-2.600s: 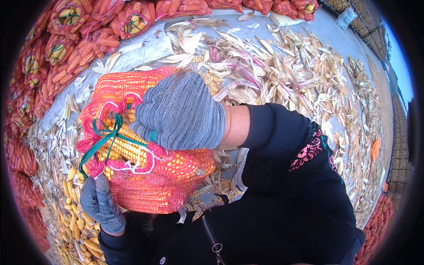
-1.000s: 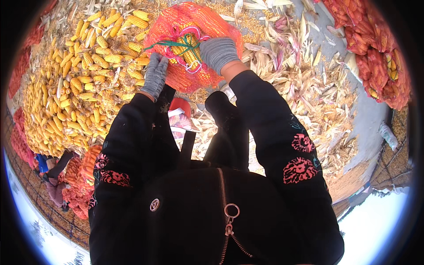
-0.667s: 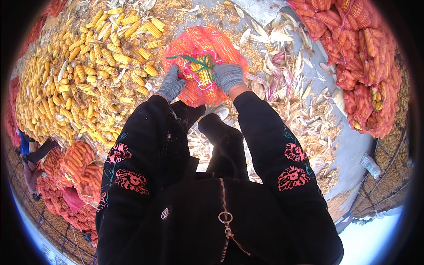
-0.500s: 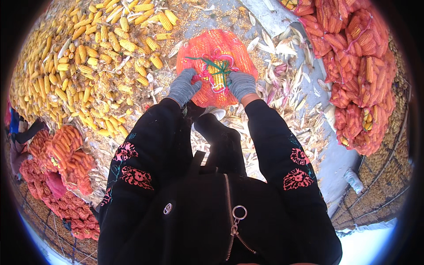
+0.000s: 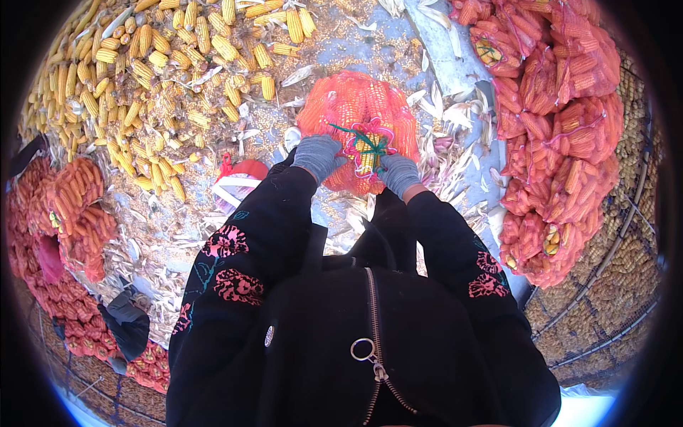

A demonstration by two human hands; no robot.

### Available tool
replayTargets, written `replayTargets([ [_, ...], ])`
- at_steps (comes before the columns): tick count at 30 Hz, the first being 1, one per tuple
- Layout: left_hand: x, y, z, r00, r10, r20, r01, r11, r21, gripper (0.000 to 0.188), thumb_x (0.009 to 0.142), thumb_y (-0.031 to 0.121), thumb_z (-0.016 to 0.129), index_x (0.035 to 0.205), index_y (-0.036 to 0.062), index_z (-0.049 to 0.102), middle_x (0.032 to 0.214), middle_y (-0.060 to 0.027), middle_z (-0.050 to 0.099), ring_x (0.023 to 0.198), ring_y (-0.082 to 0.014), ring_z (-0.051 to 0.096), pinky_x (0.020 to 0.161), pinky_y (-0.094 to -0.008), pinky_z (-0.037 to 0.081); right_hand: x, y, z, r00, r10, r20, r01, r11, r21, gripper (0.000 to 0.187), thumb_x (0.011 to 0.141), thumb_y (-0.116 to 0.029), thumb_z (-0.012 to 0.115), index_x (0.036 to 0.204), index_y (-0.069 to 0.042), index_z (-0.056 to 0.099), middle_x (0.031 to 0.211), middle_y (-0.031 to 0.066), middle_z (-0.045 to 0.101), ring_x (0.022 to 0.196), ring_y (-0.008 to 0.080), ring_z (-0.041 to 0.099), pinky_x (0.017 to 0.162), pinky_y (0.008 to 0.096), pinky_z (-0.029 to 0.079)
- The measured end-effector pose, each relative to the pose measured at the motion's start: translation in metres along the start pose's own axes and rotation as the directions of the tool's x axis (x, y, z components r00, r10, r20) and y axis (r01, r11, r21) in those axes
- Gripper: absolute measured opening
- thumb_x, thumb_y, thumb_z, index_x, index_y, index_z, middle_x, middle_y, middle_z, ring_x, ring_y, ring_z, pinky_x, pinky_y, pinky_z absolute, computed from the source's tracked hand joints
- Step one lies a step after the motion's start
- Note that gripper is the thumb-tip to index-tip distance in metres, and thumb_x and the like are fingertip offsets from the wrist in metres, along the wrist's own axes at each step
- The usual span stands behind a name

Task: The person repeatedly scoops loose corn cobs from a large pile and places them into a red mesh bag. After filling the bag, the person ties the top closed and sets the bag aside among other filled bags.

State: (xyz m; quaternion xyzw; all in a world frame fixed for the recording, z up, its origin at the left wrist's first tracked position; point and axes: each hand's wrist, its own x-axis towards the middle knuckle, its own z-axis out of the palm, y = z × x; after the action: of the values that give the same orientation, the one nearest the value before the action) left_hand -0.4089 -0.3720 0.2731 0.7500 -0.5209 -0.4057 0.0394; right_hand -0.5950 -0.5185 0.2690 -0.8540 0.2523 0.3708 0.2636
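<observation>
A round orange mesh bag [image 5: 341,99] packed with corn cobs stands in front of me. Its mouth is gathered with green string [image 5: 370,146] and a pink drawcord, and yellow cobs show through the gap. My left hand [image 5: 319,157], in a grey glove, is closed on the mesh at the left of the mouth. On the opposite side my right hand [image 5: 400,174], gloved alike, grips the bag near the tie. The fingertips of both hands are partly hidden against the mesh.
A large heap of loose corn cobs [image 5: 142,64] spreads over the left. Filled red mesh bags [image 5: 562,142] are stacked along the right, and more bags [image 5: 75,192] lie at left. Dry husks [image 5: 455,117] and kernels litter the ground. A red-and-white object [image 5: 238,183] lies left of my arm.
The bag and both hands sit slightly lower and farther right in the picture as the view shifts. A red-and-white object has come into sight beside my left arm. Both hands stay on the bag.
</observation>
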Motion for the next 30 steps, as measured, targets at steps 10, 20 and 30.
replayTargets([
  [10,-0.015,0.015,0.0,0.989,-0.141,-0.053,0.137,0.988,-0.068,0.032,0.07,0.035,0.074,0.083,0.0062,0.069,0.082,-0.0137,0.064,0.082,-0.0321,0.062,0.073,-0.0414,0.048,-0.029,0.016,-0.004,0.963,-0.169,0.208,0.173,0.985,-0.001,0.036,0.079,-0.039,0.054,0.087,-0.008,0.07,0.083,0.0145,0.067,0.08,0.0328,0.065,0.07,0.0473,0.05],
  [20,0.029,0.117,0.014,0.936,-0.33,-0.122,0.22,0.821,-0.528,0.022,0.071,0.015,0.075,0.084,0.0004,0.064,0.076,-0.01,0.063,0.069,-0.0197,0.059,0.067,-0.0325,0.047,-0.073,0.136,-0.026,0.985,-0.139,-0.102,0.161,0.952,0.26,0.033,0.074,-0.042,0.058,0.085,-0.013,0.069,0.082,0.0146,0.066,0.077,0.0327,0.063,0.069,0.0433,0.048],
  [30,0.089,0.232,0.039,0.992,-0.074,-0.105,0.046,0.967,-0.251,0.03,0.065,0.033,0.072,0.084,0.0094,0.068,0.083,-0.0137,0.065,0.081,-0.0329,0.062,0.071,-0.0436,0.048,-0.151,0.252,-0.005,0.945,-0.008,-0.326,0.115,0.943,0.311,0.024,0.074,-0.028,0.064,0.067,-0.005,0.06,0.068,0.0157,0.06,0.066,0.0338,0.059,0.062,0.0431,0.045],
])
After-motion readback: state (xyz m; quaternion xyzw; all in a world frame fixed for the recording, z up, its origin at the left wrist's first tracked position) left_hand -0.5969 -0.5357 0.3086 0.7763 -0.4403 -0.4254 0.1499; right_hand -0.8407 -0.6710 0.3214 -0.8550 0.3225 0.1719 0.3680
